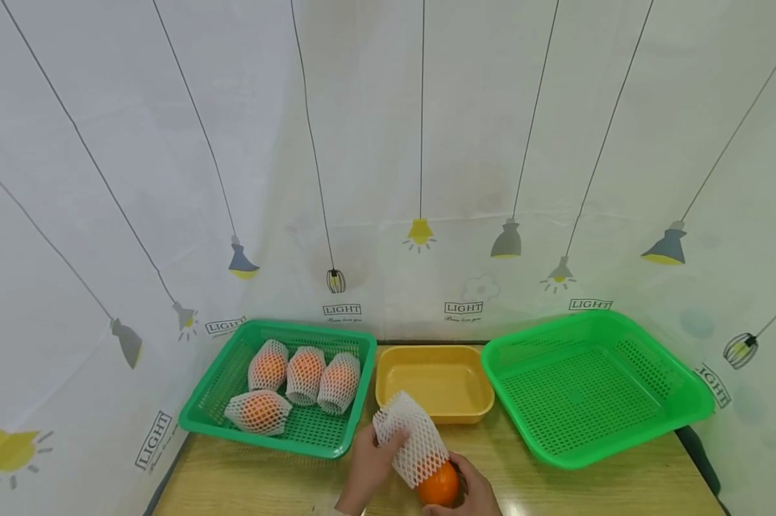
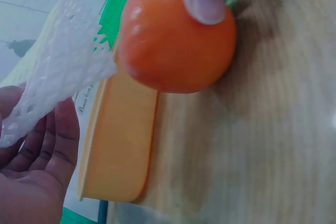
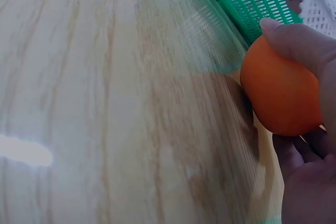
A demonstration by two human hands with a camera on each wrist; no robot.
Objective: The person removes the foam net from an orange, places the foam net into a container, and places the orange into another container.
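In my left hand (image 1: 372, 462) is a white foam net sleeve (image 1: 410, 437), pinched between thumb and fingers. Its free end spreads toward a smooth, glossy orange (image 1: 441, 486). My right hand (image 1: 471, 491) grips that orange, the thumb (image 2: 207, 6) lying across one side and the fingers curled beneath, as the right wrist view shows. The head view has the sleeve's lower edge overlapping the fruit's top; in the left wrist view the sleeve's rim (image 2: 107, 59) comes right beside the fruit's skin. Both hands are low over the wooden table (image 1: 265, 480), in front of a yellow tray (image 1: 436, 383).
On the left, a dark green basket (image 1: 197, 423) holds several orange fruits (image 1: 259, 412) in white foam nets. A larger bright green basket (image 1: 575, 387) stands on the right, nothing inside it. Behind everything hangs a white backdrop (image 1: 375, 158) printed with lamps.
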